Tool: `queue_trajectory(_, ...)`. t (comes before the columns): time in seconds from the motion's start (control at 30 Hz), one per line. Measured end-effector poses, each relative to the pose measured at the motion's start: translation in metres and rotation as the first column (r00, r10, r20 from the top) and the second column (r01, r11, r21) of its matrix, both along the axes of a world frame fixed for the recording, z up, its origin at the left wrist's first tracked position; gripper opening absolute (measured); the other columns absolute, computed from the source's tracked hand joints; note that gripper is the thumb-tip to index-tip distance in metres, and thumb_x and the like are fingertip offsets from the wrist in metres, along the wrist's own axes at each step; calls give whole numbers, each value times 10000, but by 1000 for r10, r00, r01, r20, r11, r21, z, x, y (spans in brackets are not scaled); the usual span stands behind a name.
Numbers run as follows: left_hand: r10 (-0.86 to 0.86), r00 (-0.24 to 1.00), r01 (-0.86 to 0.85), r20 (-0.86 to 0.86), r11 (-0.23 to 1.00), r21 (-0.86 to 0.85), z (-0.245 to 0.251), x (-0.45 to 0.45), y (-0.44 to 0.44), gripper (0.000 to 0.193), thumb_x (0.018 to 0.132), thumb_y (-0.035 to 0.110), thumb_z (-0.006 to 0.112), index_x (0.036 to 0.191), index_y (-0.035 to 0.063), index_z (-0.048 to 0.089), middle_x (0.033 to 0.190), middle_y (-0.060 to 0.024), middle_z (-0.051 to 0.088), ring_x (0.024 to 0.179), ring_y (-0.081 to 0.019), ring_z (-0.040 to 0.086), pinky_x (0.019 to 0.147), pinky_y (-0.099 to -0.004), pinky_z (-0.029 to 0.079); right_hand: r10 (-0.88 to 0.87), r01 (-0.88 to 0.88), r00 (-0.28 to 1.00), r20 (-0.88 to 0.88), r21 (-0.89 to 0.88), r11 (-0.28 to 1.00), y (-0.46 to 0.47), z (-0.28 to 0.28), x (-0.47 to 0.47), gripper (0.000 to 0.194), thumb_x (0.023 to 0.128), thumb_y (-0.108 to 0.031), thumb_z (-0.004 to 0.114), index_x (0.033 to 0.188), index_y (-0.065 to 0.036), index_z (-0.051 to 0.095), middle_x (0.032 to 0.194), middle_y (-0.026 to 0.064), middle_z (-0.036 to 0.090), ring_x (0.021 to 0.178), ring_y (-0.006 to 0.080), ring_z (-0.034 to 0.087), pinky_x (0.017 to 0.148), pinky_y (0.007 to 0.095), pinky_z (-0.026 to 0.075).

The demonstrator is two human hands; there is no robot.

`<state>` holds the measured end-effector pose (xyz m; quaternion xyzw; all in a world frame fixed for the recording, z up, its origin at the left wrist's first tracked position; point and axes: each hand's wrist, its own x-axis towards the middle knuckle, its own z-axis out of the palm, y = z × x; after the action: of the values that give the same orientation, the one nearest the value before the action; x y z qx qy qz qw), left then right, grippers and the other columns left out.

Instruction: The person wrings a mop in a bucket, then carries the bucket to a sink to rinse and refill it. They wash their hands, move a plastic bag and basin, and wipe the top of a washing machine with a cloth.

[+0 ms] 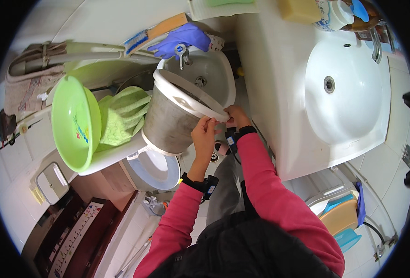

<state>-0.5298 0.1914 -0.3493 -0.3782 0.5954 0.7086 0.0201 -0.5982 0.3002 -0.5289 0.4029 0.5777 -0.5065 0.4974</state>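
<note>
A cylindrical bin point(172, 120) with a grey-brown body and a white rim leans tilted over the edge of a small white sink point(222, 80), its mouth towards the bowl. My left hand point(205, 130) is at the rim's near end, thumb and fingers pinched together on it. Close beside it, my right hand point(237, 116) grips the end of the same rim. The bin's inside is mostly hidden. Behind it are the sink's tap point(181, 55) and a purple rubber glove point(187, 38). A green textured cloth point(125, 114) lies to the bin's left.
A green plastic basin point(75, 123) stands at the left. A toilet point(156, 166) with raised lid is below the bin. On the right is a large white washbasin point(347, 97) with a pump bottle point(333, 15). A blue-bristled brush point(156, 33) lies behind the sink. Stacked plastic basins point(340, 215) are at lower right.
</note>
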Motion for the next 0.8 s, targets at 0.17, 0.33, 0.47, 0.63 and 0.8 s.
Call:
queue_trajectory(0.17,-44,998,43,55,999,17,-2,-9,7,199,951,77,534,1070,-59,615,929,-113,689,775,-125,663,510,-255,564,103,-103,994,-28,-18,994,-4,-26,-4,298,827,-183,625,977,75,615,863,225,659,595,312,654,488,369,531)
queue_trajectory(0.33,-38,997,39,70,999,-12,-5,-10,10,208,946,81,538,1077,-59,618,926,-116,694,752,-118,659,478,-244,550,165,-166,986,31,32,986,-11,-36,-7,250,819,-169,657,1002,-1,625,907,147,645,722,258,645,549,392,519)
queue_trajectory(0.47,-72,996,72,59,997,-9,-8,-13,10,207,944,85,542,1072,-57,622,918,-115,696,748,-108,655,468,-237,543,135,-135,989,64,-14,991,-9,-30,-4,270,823,-176,652,1038,-16,617,944,129,647,765,260,649,585,400,533)
queue_trajectory(0.63,-106,992,108,75,993,-37,-9,-17,13,196,945,80,543,1067,-49,626,921,-111,694,743,-103,653,468,-233,543,88,-78,989,116,-93,993,-8,-29,-4,286,817,-179,651,1052,-20,620,949,128,654,797,269,656,617,407,547)
queue_trajectory(0.8,-73,994,72,76,997,16,2,-2,13,185,946,77,550,1073,-34,626,969,-106,686,809,-116,659,487,-241,553,125,-125,992,3,14,992,-3,-22,1,295,816,-172,633,1066,-16,638,953,130,664,781,268,661,635,408,554)
